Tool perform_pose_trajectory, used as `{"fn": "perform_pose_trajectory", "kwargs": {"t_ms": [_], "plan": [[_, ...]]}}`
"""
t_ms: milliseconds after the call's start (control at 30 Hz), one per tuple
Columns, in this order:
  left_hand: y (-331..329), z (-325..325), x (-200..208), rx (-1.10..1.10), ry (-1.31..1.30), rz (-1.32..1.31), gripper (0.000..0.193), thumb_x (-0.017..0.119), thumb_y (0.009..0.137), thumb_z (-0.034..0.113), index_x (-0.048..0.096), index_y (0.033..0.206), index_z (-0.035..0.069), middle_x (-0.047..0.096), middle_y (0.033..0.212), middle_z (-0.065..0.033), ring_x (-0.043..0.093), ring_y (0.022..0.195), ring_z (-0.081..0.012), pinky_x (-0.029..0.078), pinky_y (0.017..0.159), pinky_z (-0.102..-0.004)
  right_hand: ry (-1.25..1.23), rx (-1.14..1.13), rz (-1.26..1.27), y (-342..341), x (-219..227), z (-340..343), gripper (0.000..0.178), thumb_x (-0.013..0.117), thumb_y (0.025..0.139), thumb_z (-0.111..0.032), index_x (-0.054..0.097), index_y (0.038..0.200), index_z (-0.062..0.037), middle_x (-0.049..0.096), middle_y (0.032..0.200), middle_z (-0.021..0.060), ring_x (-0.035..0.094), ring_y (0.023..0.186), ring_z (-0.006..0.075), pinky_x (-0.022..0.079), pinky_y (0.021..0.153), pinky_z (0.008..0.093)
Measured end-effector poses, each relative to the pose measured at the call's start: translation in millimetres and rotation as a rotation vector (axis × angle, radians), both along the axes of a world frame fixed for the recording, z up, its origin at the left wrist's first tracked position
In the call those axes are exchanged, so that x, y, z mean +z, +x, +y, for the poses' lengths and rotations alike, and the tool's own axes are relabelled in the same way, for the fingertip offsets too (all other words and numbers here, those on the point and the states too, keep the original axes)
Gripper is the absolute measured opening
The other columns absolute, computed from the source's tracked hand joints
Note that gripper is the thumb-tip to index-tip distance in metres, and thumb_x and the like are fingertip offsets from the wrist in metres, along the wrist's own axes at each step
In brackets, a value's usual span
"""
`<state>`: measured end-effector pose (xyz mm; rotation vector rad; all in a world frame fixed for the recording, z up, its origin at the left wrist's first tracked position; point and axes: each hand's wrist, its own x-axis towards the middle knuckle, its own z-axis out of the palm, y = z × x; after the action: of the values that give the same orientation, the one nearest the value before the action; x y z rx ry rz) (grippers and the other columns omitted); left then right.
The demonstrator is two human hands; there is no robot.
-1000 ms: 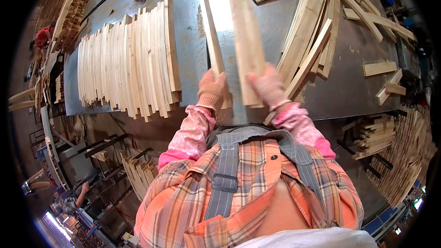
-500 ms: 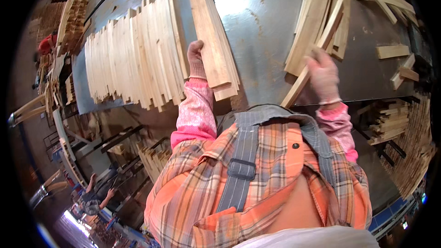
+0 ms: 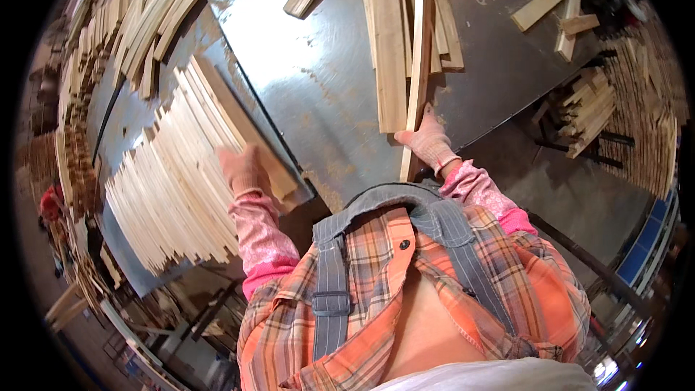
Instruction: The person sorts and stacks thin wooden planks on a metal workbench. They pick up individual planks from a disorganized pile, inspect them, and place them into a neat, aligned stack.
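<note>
**Two gloved hands on wooden slats at a metal table**

The left hand, in a pink glove, lies flat at about 9 o'clock from the person's chest, its fingers spread open and pressing on the top slat of a fanned row of pale slats. That row covers the left part of the grey metal table, the slats leaning edge to edge.

The right hand, also gloved, sits at about 12 o'clock, its fingers closed around the near end of a narrow wooden strip that runs away toward 12 o'clock, standing on edge. Just to its left, touching it, lies a wider flat board.

Loose short offcuts lie at 1 o'clock, and stacked curved slats at 10 o'clock. More piled timber stands off the table at 3 o'clock.
</note>
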<state>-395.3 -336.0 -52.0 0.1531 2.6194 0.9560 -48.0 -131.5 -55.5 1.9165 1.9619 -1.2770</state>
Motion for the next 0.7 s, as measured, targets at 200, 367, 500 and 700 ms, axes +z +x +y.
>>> {"fn": "perform_pose_trajectory", "kwargs": {"t_ms": [200,367,500,700], "plan": [[9,20,28,-0.360,-0.754,0.243,0.073,0.076,0.077,0.031,0.055,0.137,-0.006,0.060,0.135,-0.0278,0.057,0.126,-0.0419,0.047,0.108,-0.0462,0.072,-0.177,0.426,29,13,30,0.079,0.079,0.078,-0.025,0.049,0.147,-0.0011,0.066,0.132,0.0232,0.064,0.121,0.0375,0.050,0.105,0.0412],[35,98,7,-0.618,-0.074,0.265,0.050,0.066,0.091,0.032,0.064,0.136,0.009,0.061,0.141,-0.0187,0.053,0.134,-0.0407,0.043,0.112,-0.0485,0.269,-0.223,0.452,-10,7,85,0.082,0.080,0.078,-0.031,0.050,0.147,0.0010,0.065,0.134,0.0248,0.063,0.125,0.0381,0.049,0.106,0.0405],[86,208,-59,-0.794,0.331,-0.048,0.052,0.063,0.093,0.031,0.062,0.138,0.006,0.062,0.139,-0.0215,0.061,0.127,-0.0389,0.046,0.111,-0.0421,0.345,-0.158,0.068,-62,31,80,0.099,0.080,0.082,-0.036,0.029,0.160,-0.0001,0.047,0.153,0.0296,0.047,0.142,0.0402,0.040,0.118,0.0435],[84,316,-118,-0.780,0.395,-0.371,0.039,0.066,0.090,0.034,0.065,0.112,0.003,0.070,0.101,-0.0175,0.066,0.090,-0.0283,0.054,0.078,-0.0398,0.149,0.034,-0.240,-102,70,60,0.121,0.088,0.075,-0.038,0.013,0.164,-0.0045,0.048,0.151,0.0265,0.051,0.136,0.0404,0.044,0.114,0.0443]]}}
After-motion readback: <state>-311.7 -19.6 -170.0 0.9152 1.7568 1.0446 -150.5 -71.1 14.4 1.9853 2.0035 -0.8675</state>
